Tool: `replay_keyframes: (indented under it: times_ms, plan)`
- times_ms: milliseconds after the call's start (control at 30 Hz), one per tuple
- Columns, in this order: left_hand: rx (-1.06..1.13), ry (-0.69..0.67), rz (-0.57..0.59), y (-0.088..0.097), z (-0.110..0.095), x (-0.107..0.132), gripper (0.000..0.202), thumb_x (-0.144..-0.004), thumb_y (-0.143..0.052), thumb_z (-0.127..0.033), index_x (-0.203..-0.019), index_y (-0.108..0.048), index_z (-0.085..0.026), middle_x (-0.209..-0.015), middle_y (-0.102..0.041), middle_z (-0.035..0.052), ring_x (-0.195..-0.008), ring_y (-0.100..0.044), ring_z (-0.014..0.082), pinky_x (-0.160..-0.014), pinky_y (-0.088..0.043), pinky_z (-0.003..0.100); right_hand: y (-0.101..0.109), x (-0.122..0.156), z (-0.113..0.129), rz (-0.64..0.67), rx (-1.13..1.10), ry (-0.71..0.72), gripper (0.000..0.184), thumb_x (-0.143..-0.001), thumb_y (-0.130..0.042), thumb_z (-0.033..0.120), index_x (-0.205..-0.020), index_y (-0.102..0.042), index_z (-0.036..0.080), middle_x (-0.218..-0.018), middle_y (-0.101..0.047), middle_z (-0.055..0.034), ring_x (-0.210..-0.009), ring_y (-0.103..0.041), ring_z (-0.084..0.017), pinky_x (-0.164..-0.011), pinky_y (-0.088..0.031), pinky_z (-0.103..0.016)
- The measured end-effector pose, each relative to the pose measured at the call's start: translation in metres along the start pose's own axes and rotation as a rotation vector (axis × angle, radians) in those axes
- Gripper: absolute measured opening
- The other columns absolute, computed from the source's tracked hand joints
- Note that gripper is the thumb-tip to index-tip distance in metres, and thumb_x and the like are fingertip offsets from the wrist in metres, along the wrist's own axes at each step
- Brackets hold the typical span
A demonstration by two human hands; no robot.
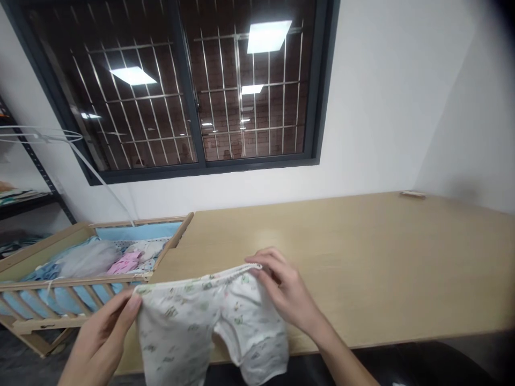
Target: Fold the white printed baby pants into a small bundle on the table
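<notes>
A small pair of white baby pants (181,316) with a faint green and grey print hangs spread between my hands at the table's front edge. My left hand (100,332) pinches one end of the elastic waistband between thumb and fingers. At the other end of the waistband, my right hand (281,284) grips the cloth with thumb and bent fingers. Both legs of the pants dangle below; the left one runs out of the frame at the bottom. Behind the pants lies the light wooden tabletop (341,257).
To the left stands a wooden crib (96,279) with blue lining, holding pink clothes (125,262) and white netting (90,260). A white hoop stand (96,174) rises from it. A small flat object (413,194) rests at the table's back right. A barred window (193,96) is behind.
</notes>
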State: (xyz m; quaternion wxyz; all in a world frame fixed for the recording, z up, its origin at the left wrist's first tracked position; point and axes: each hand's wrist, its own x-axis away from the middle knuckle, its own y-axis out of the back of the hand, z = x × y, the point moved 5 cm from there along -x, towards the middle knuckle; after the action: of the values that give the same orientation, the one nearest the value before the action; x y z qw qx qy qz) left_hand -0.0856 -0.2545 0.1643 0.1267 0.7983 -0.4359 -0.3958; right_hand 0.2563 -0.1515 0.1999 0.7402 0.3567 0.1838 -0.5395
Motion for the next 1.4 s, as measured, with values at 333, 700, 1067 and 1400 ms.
replay_keyframes:
  times_ms: [333, 700, 1067, 1400]
  plan:
    - [-0.107, -0.142, 0.243, -0.151, 0.019, -0.088, 0.036, -0.101, -0.037, -0.046, -0.098, -0.062, -0.021, -0.093, -0.070, 0.0039, -0.084, -0.064, 0.0192, -0.073, -0.048, 0.027, 0.009, -0.039, -0.148, -0.053, 0.346, -0.147, 0.020, -0.098, -0.048, 0.022, -0.110, -0.064, 0.019, -0.109, -0.067, -0.0088, -0.101, -0.061, -0.022, -0.092, -0.048, -0.036]
    - [-0.510, -0.027, 0.327, -0.278, 0.079, -0.110, 0.028, -0.102, -0.034, -0.017, -0.108, -0.062, -0.014, -0.112, -0.066, 0.0162, -0.109, -0.061, 0.0253, -0.090, -0.045, 0.036, -0.027, -0.031, -0.287, 0.245, 0.811, -0.377, 0.024, -0.096, -0.045, 0.010, -0.113, -0.060, 0.016, -0.115, -0.063, -0.0118, -0.108, -0.053, -0.023, -0.092, -0.036, -0.031]
    - [-0.602, 0.039, 0.363, -0.320, 0.101, -0.154, 0.037, -0.095, -0.063, -0.039, -0.125, -0.060, -0.018, -0.127, -0.062, 0.0093, -0.109, -0.063, 0.0232, -0.092, -0.056, 0.046, -0.023, -0.063, -0.336, 0.239, 0.843, -0.454, 0.032, -0.096, -0.044, 0.012, -0.122, -0.063, 0.017, -0.123, -0.058, -0.0149, -0.114, -0.049, -0.026, -0.097, -0.031, -0.035]
    - [-0.574, 0.107, 0.399, -0.310, 0.081, -0.155, 0.037, -0.095, -0.063, -0.040, -0.126, -0.059, -0.019, -0.127, -0.062, 0.0086, -0.108, -0.063, 0.0228, -0.092, -0.056, 0.046, -0.018, -0.067, -0.360, 0.192, 0.712, -0.521, 0.033, -0.100, -0.047, 0.020, -0.130, -0.060, 0.014, -0.123, -0.063, -0.0142, -0.114, -0.054, -0.022, -0.100, -0.033, -0.031]
